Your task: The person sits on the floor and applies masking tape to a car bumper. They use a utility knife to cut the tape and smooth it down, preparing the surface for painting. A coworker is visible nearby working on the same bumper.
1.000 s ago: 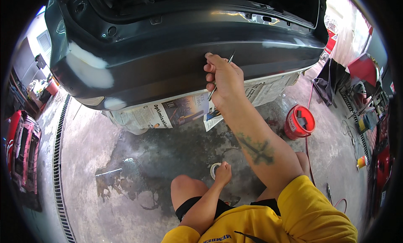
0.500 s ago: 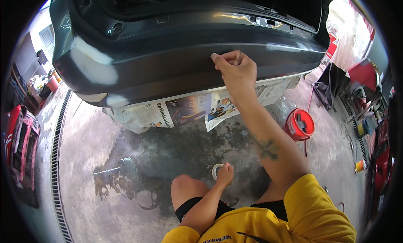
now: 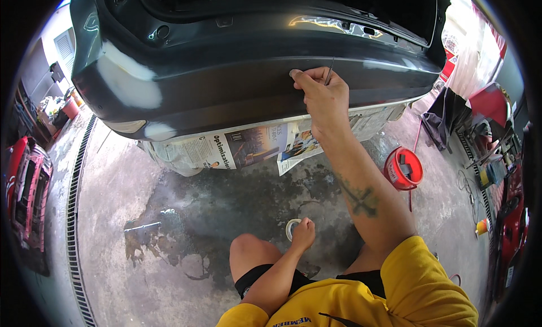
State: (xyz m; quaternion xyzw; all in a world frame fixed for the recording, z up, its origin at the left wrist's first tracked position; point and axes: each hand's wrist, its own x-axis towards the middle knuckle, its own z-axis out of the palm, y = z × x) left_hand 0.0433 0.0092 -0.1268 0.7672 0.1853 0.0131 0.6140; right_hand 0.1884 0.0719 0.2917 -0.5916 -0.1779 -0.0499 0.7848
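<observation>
My right hand (image 3: pixel 329 95) reaches out to the dark rear bumper (image 3: pixel 237 90) of a car. Its fingers are closed, and a thin, dark, blade-like strip (image 3: pixel 329 75) sticks up between them; its exact kind is unclear. Whether the fingertips touch the bumper I cannot tell. Low between my knees, my left hand (image 3: pixel 305 234) is closed on a roll of pale tape (image 3: pixel 292 230). Newspaper sheets (image 3: pixel 248 146) hang along the bumper's lower edge. Whitish patches (image 3: pixel 127 78) mark the bumper's left corner.
A red bucket (image 3: pixel 403 168) with dark blocks in it stands on the wet-stained concrete floor at right. A drain grate (image 3: pixel 72 214) runs along the left. Red car parts (image 3: pixel 31 197) lie at the far left; a cluttered rack (image 3: pixel 491 118) stands at the far right.
My right hand has shifted slightly to the right along the bumper. The thin strip between its fingers now shows clearly. My left hand stays on the tape roll.
</observation>
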